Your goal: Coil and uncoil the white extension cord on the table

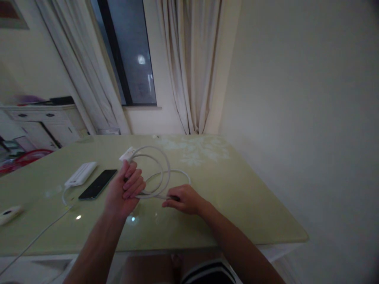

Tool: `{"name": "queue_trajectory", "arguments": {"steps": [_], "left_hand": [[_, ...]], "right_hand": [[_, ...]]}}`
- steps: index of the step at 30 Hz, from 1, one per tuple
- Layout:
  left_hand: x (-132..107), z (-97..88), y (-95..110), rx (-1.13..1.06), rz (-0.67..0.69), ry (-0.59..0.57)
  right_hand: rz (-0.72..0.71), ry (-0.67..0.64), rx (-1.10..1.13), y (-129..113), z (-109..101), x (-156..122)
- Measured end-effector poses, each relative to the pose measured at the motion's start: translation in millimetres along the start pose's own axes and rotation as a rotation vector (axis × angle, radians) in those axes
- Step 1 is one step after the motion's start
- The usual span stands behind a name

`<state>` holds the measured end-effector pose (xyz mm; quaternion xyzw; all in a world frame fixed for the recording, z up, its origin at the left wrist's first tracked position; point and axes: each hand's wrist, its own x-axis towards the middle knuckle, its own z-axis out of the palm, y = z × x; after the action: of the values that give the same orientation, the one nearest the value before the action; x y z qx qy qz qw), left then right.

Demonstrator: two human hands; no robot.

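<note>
A white cable point(168, 165) hangs in loose loops between my two hands, above the table. My left hand point(132, 183) is closed around one side of the loops. Just beyond its thumb shows a white block point(128, 154) that looks like a plug or power strip end; whether the hand also grips it, I cannot tell. My right hand point(182, 199) is closed on the lower run of the same cable, and a further loop rises behind it. A dark phone point(98, 184) lies flat to the left of my left hand.
On the glossy greenish table point(237, 213), a white power strip point(81, 174) with its cord point(44, 228) lies at the left. Near the left edge sits a small white device point(10, 215). A wall point(296, 118) borders the table's right side; curtains point(192, 59) hang behind.
</note>
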<state>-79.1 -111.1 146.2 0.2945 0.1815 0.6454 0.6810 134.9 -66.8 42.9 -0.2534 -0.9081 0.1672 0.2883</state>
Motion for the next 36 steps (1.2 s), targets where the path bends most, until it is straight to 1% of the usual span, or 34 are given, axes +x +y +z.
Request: {"name": "queue_trajectory", "arguments": {"steps": [3,7,10,12,15,17,19,21,23,25,27,29,32,34,36], "left_hand": [[-2.3,-1.2,26.8,0.060,0.101,0.040],[-7.3,-10.3,63.3,0.191,0.236,0.173],[-11.1,-18.7,77.2,0.253,0.272,0.249],[-11.7,-23.6,78.1,0.278,0.214,0.255],[-8.9,-28.8,68.5,0.381,0.017,0.199],[-6.0,-29.4,55.8,0.508,-0.109,0.163],[-3.4,-26.9,38.9,0.641,-0.184,0.144],[-1.7,-21.9,19.4,0.730,-0.220,0.123],[-1.3,-15.8,0.1,0.774,-0.247,0.093],[-2.2,-10.1,-16.2,0.836,-0.264,0.050],[-4.1,-5.3,-27.9,0.899,-0.271,-0.010],[-6.4,-1.9,-35.2,0.908,-0.276,-0.050],[-8.5,-0.4,-41.1,0.878,-0.286,-0.047],[-8.0,-2.7,-41.6,0.885,-0.299,-0.037],[-5.8,-7.3,-36.7,0.875,-0.300,-0.012]], "right_hand": [[-0.007,0.004,-0.178,9.6,-5.9,0.0],[-0.042,0.074,-0.301,20.8,-15.8,2.7],[-0.031,0.143,-0.355,26.0,-19.2,4.8],[-0.010,0.200,-0.364,27.7,-18.5,4.5],[-0.026,0.271,-0.313,28.9,-15.6,1.0],[-0.052,0.323,-0.251,29.4,-13.7,-2.4],[-0.062,0.412,-0.182,29.7,-12.2,-5.3],[-0.069,0.512,-0.095,29.2,-11.0,-7.1],[-0.070,0.578,0.015,27.1,-10.5,-7.8],[-0.042,0.600,0.116,23.4,-10.9,-7.6],[0.005,0.595,0.189,18.6,-11.9,-6.7],[0.035,0.574,0.227,13.6,-13.1,-5.3],[0.058,0.554,0.242,6.9,-15.0,-2.7],[0.067,0.539,0.239,3.7,-17.2,-1.6],[0.066,0.530,0.239,2.2,-21.0,-1.4]]}}
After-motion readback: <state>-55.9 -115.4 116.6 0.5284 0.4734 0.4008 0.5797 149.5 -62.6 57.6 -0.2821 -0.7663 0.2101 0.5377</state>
